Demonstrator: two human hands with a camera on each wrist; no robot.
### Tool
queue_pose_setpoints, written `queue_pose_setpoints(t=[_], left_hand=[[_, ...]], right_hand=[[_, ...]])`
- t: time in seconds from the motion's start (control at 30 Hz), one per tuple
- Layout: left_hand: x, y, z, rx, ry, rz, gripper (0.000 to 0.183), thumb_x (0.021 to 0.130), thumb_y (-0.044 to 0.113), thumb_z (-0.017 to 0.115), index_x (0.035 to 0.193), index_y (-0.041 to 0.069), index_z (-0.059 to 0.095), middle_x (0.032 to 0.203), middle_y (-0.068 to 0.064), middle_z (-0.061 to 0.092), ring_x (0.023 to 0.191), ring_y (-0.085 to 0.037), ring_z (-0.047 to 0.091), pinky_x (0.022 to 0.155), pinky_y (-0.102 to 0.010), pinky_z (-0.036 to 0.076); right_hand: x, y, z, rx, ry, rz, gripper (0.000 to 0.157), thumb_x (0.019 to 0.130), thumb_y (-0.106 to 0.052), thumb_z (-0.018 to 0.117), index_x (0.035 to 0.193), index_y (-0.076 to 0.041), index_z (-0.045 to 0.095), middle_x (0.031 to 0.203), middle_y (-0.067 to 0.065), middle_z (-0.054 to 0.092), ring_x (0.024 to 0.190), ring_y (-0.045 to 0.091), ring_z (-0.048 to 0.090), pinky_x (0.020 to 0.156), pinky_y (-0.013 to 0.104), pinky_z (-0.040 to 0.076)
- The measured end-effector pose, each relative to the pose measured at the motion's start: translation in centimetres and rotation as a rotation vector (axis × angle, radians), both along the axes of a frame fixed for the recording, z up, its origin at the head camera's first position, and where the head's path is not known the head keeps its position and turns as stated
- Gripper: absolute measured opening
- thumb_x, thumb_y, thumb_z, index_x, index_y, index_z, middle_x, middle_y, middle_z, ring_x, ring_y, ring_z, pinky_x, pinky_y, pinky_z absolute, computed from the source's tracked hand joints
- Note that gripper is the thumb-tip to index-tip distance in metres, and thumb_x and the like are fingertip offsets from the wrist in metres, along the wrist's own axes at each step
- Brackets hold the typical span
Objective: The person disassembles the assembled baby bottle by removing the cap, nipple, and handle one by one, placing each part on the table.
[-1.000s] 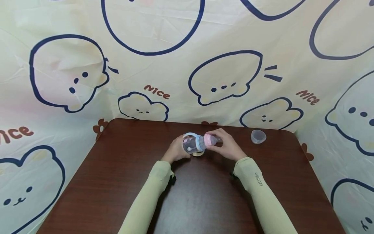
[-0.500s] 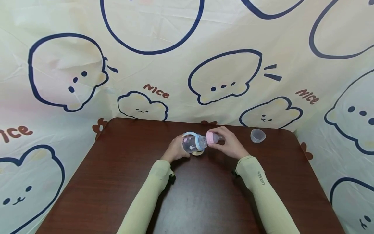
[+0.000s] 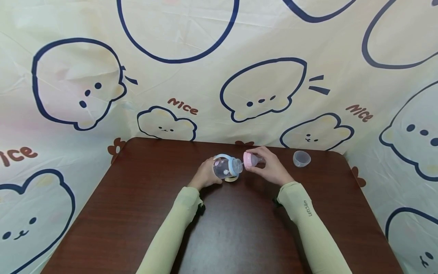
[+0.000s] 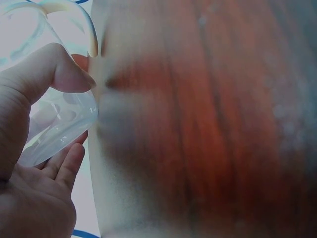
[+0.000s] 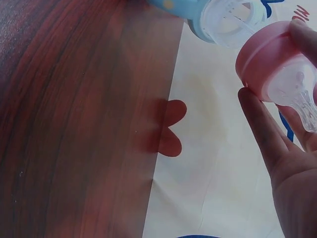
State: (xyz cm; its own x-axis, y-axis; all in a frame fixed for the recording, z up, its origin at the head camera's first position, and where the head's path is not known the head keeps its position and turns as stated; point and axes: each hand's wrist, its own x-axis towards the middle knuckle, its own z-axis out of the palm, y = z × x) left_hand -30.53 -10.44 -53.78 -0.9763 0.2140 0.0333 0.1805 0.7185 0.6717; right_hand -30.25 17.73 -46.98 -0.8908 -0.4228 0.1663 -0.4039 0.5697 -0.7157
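In the head view my left hand (image 3: 205,176) grips a clear baby bottle (image 3: 221,168), tilted on its side above the table with its open neck pointing right. It has a light blue collar (image 3: 231,166) with curved handles. My right hand (image 3: 273,169) pinches the pink screw ring (image 3: 249,160) with a clear teat. The ring is apart from the bottle neck by a small gap. A thin clear straw (image 5: 241,21) runs from the ring into the bottle mouth in the right wrist view. In the left wrist view my thumb (image 4: 49,67) and fingers wrap the bottle body.
A clear, dome-like cup or cap (image 3: 302,158) sits near the table's back right edge. The brown wooden table (image 3: 226,228) ends at a cream patterned cloth backdrop (image 3: 205,83), which also rises on both sides.
My right hand has moved right, drawing the pink ring and teat off the bottle neck. The left hand and the bottle stay nearly in place.
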Motion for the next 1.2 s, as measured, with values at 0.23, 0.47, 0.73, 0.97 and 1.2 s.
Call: queue_pose_setpoints(t=[0.23,0.47,0.73,0.97,1.2], left_hand=[[0.1,0.1,0.1,0.007,-0.009,0.007,0.089,0.059,0.009,0.096,0.139,0.003,0.057,0.128,-0.013,0.065,0.116,-0.031,0.060,0.103,-0.049,0.049],[0.1,0.1,0.0,0.003,-0.010,0.001,0.084,0.059,0.008,0.096,0.135,0.003,0.059,0.126,-0.013,0.065,0.115,-0.031,0.060,0.103,-0.048,0.049],[0.0,0.0,0.0,0.021,-0.002,0.005,0.085,0.058,0.008,0.096,0.134,0.004,0.059,0.125,-0.012,0.065,0.113,-0.031,0.060,0.101,-0.049,0.050],[0.1,0.0,0.0,0.024,-0.009,0.010,0.084,0.059,0.008,0.096,0.134,0.004,0.059,0.125,-0.012,0.065,0.112,-0.031,0.060,0.101,-0.049,0.051],[0.1,0.0,0.0,0.021,-0.016,0.012,0.084,0.059,0.008,0.096,0.134,0.004,0.059,0.125,-0.012,0.065,0.112,-0.031,0.060,0.101,-0.049,0.050]], right_hand=[[0.0,0.3,0.3,-0.012,-0.001,-0.021,0.062,0.084,-0.028,0.088,0.139,-0.027,0.060,0.136,0.004,0.058,0.123,0.027,0.058,0.105,0.049,0.052],[0.2,0.5,0.8,-0.033,-0.008,-0.027,0.063,0.084,-0.026,0.088,0.141,-0.027,0.059,0.134,0.005,0.058,0.124,0.028,0.057,0.106,0.050,0.052],[0.3,0.8,1.5,-0.025,0.001,-0.031,0.064,0.085,-0.024,0.087,0.142,-0.025,0.058,0.135,0.006,0.058,0.124,0.028,0.057,0.107,0.049,0.051],[0.3,0.9,1.8,-0.023,0.001,-0.037,0.064,0.085,-0.023,0.087,0.143,-0.024,0.058,0.137,0.006,0.057,0.124,0.029,0.056,0.107,0.049,0.051],[0.4,1.1,2.1,-0.033,0.010,-0.042,0.065,0.085,-0.023,0.087,0.143,-0.024,0.058,0.138,0.005,0.057,0.125,0.029,0.056,0.107,0.050,0.051]])
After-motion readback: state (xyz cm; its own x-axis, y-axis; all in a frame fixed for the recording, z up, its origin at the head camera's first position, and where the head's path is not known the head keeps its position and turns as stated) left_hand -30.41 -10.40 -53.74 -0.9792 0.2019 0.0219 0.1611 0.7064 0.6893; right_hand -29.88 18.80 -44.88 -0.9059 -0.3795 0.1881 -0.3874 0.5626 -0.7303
